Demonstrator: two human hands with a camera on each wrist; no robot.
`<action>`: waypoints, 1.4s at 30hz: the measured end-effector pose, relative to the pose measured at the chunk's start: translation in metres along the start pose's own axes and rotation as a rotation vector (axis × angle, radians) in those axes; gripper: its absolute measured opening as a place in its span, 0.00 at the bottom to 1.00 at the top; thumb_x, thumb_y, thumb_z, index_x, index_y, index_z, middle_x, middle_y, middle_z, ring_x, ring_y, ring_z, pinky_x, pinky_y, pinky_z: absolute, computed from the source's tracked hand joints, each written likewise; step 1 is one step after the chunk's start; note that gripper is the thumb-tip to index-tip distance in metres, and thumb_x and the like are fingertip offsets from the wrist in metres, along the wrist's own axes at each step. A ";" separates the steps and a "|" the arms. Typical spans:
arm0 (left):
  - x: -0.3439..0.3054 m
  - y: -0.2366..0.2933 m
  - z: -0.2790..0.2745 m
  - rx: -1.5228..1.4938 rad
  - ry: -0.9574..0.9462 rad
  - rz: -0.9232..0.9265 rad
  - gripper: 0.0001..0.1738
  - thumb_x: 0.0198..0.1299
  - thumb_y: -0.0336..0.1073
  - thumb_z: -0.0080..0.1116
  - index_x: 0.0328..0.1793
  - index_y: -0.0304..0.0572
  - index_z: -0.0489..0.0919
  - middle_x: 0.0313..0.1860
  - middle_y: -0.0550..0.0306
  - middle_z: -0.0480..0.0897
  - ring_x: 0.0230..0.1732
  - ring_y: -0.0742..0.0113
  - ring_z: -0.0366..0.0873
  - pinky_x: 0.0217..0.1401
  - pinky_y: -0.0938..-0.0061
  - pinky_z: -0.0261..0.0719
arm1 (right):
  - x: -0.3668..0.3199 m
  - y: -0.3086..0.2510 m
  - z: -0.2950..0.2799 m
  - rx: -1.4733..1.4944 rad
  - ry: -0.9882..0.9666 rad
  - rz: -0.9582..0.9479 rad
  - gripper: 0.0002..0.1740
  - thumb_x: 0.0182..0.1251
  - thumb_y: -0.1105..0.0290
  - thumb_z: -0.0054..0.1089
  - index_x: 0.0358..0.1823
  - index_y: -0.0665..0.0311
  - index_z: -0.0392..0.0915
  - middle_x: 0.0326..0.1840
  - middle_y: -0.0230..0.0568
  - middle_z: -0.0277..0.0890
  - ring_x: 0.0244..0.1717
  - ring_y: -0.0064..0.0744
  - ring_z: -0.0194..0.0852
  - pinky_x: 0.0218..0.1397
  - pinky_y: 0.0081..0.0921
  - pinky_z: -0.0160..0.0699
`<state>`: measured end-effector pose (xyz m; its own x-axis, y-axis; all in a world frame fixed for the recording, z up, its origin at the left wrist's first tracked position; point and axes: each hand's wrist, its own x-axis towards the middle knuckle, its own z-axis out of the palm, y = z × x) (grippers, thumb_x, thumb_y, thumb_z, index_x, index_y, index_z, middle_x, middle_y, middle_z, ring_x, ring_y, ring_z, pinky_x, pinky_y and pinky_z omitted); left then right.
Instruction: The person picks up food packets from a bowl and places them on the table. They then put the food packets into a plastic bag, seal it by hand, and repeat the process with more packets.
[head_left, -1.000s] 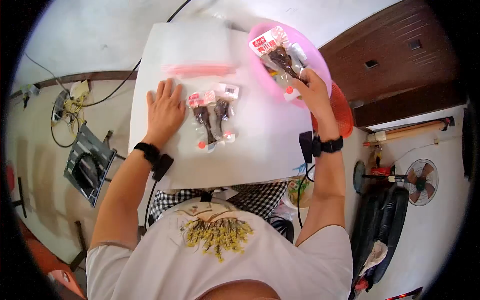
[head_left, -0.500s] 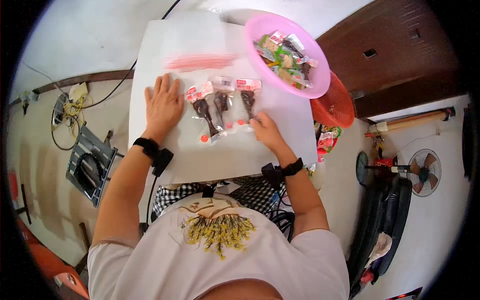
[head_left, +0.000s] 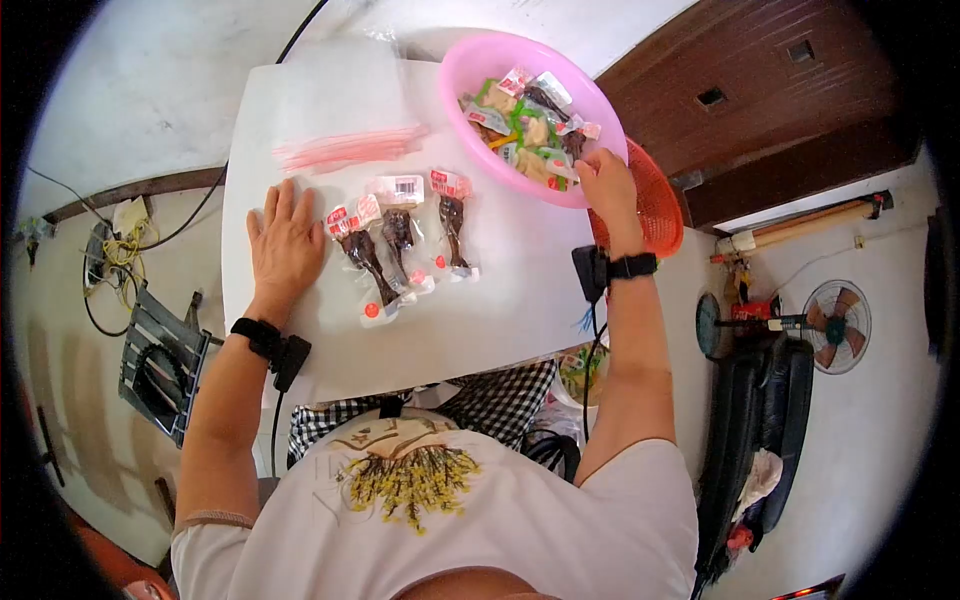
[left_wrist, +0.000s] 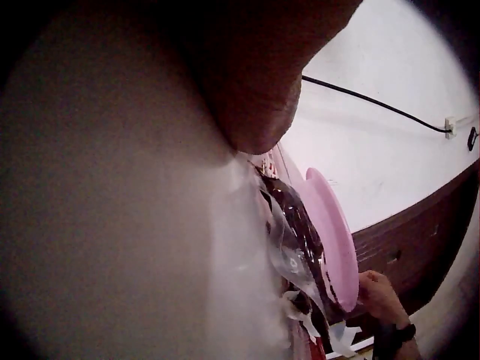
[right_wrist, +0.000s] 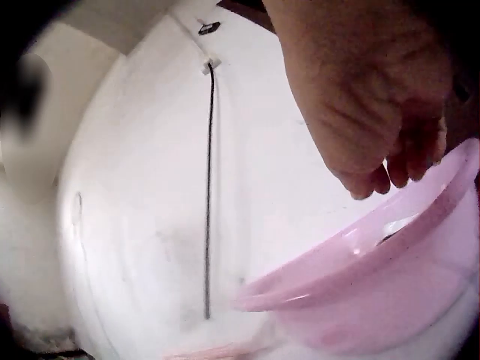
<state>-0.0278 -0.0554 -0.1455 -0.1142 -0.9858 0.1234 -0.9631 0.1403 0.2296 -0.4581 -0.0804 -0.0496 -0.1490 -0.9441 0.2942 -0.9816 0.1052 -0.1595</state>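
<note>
Flat on the white table, the left hand has its fingers spread. Just right of it lie three clear packets of dark meat: a left one, a middle one and a right one. The right hand is over the near right rim of the pink basin, its fingers loosely bent; the right wrist view shows no item between the fingers. Several packets, such as a pale one, fill the basin.
Pink-edged clear bags are stacked at the table's back left. A red basket is beside and below the basin. Left of the table stands a dark folding chair; a fan and black sofa are at the right.
The right hand set a third packet down beside the other two, let go and moved back to the basin. The left hand stays flat on the table. The head view has shifted slightly.
</note>
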 end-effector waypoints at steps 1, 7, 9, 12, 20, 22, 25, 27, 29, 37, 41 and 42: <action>0.001 0.000 0.000 0.001 0.000 -0.004 0.27 0.64 0.40 0.50 0.70 0.47 0.68 0.77 0.49 0.59 0.78 0.50 0.51 0.76 0.42 0.47 | 0.009 0.008 0.006 -0.119 -0.033 0.028 0.21 0.61 0.54 0.61 0.43 0.66 0.76 0.40 0.52 0.81 0.43 0.52 0.80 0.46 0.44 0.76; -0.001 -0.007 0.010 -0.031 0.085 0.043 0.27 0.62 0.42 0.52 0.68 0.47 0.70 0.76 0.48 0.60 0.78 0.50 0.52 0.74 0.41 0.47 | 0.038 0.002 0.021 -0.317 -0.305 0.206 0.33 0.58 0.48 0.64 0.57 0.63 0.69 0.52 0.47 0.80 0.56 0.48 0.78 0.56 0.46 0.72; -0.001 -0.007 0.010 -0.038 0.077 0.032 0.27 0.62 0.42 0.52 0.68 0.47 0.70 0.76 0.48 0.60 0.78 0.50 0.52 0.74 0.41 0.47 | 0.041 0.004 0.027 -0.296 -0.312 0.229 0.30 0.58 0.51 0.62 0.57 0.62 0.70 0.51 0.48 0.80 0.56 0.49 0.78 0.57 0.45 0.72; -0.001 -0.005 0.008 -0.045 0.065 0.019 0.27 0.62 0.42 0.52 0.69 0.47 0.70 0.77 0.48 0.60 0.78 0.50 0.52 0.75 0.41 0.47 | 0.047 0.014 0.032 -0.230 -0.300 0.256 0.27 0.59 0.56 0.60 0.58 0.61 0.69 0.53 0.50 0.80 0.57 0.51 0.77 0.58 0.49 0.69; -0.001 -0.004 0.006 -0.029 0.049 0.021 0.28 0.62 0.41 0.52 0.70 0.48 0.69 0.76 0.48 0.60 0.78 0.50 0.52 0.75 0.41 0.47 | 0.049 0.050 0.001 0.173 0.067 0.226 0.15 0.60 0.67 0.55 0.47 0.65 0.76 0.46 0.50 0.81 0.47 0.50 0.80 0.52 0.36 0.75; -0.001 -0.002 0.003 -0.042 0.044 0.013 0.27 0.62 0.39 0.53 0.69 0.47 0.70 0.76 0.49 0.60 0.78 0.51 0.52 0.75 0.42 0.48 | 0.040 0.060 -0.018 0.385 0.190 0.242 0.12 0.61 0.68 0.57 0.44 0.66 0.77 0.43 0.47 0.82 0.43 0.45 0.80 0.51 0.34 0.76; -0.001 -0.002 0.005 -0.045 0.055 0.012 0.27 0.62 0.40 0.54 0.68 0.47 0.70 0.76 0.49 0.61 0.78 0.52 0.52 0.75 0.43 0.49 | 0.000 0.046 -0.058 0.663 0.384 0.148 0.10 0.64 0.69 0.57 0.43 0.65 0.78 0.38 0.36 0.80 0.37 0.30 0.77 0.44 0.25 0.75; -0.001 -0.002 0.005 -0.029 0.065 0.021 0.27 0.62 0.40 0.54 0.68 0.47 0.70 0.76 0.49 0.61 0.78 0.52 0.52 0.75 0.43 0.49 | -0.034 0.023 -0.081 0.963 0.300 0.230 0.09 0.68 0.73 0.53 0.46 0.67 0.76 0.39 0.34 0.77 0.37 0.24 0.76 0.42 0.22 0.77; -0.001 -0.004 0.008 -0.019 0.085 0.035 0.27 0.61 0.40 0.54 0.68 0.47 0.70 0.75 0.48 0.61 0.77 0.51 0.53 0.74 0.42 0.49 | -0.070 0.003 -0.094 1.121 0.198 0.285 0.08 0.69 0.75 0.51 0.47 0.68 0.75 0.39 0.33 0.76 0.37 0.22 0.76 0.41 0.21 0.78; -0.002 -0.007 0.012 0.007 0.120 0.068 0.27 0.62 0.41 0.52 0.68 0.49 0.70 0.75 0.48 0.62 0.76 0.51 0.55 0.72 0.40 0.51 | -0.153 -0.020 -0.042 1.377 -0.254 0.405 0.08 0.68 0.74 0.54 0.44 0.69 0.78 0.36 0.30 0.77 0.34 0.16 0.74 0.31 0.13 0.68; -0.002 -0.008 0.014 0.020 0.107 0.052 0.27 0.63 0.42 0.50 0.69 0.49 0.70 0.75 0.48 0.62 0.76 0.51 0.55 0.72 0.40 0.51 | -0.157 -0.032 0.007 1.342 -0.237 0.518 0.10 0.69 0.72 0.54 0.47 0.68 0.77 0.38 0.32 0.77 0.35 0.19 0.74 0.39 0.16 0.71; -0.001 -0.008 0.013 0.020 0.101 0.046 0.27 0.63 0.42 0.50 0.69 0.48 0.70 0.75 0.48 0.62 0.77 0.52 0.54 0.72 0.40 0.51 | -0.157 -0.039 0.017 1.321 -0.237 0.548 0.10 0.69 0.72 0.55 0.48 0.68 0.76 0.40 0.33 0.77 0.36 0.21 0.75 0.44 0.17 0.73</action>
<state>-0.0232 -0.0564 -0.1603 -0.1347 -0.9638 0.2301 -0.9622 0.1827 0.2019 -0.3942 0.0585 -0.1052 -0.3113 -0.9228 -0.2271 0.0359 0.2273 -0.9732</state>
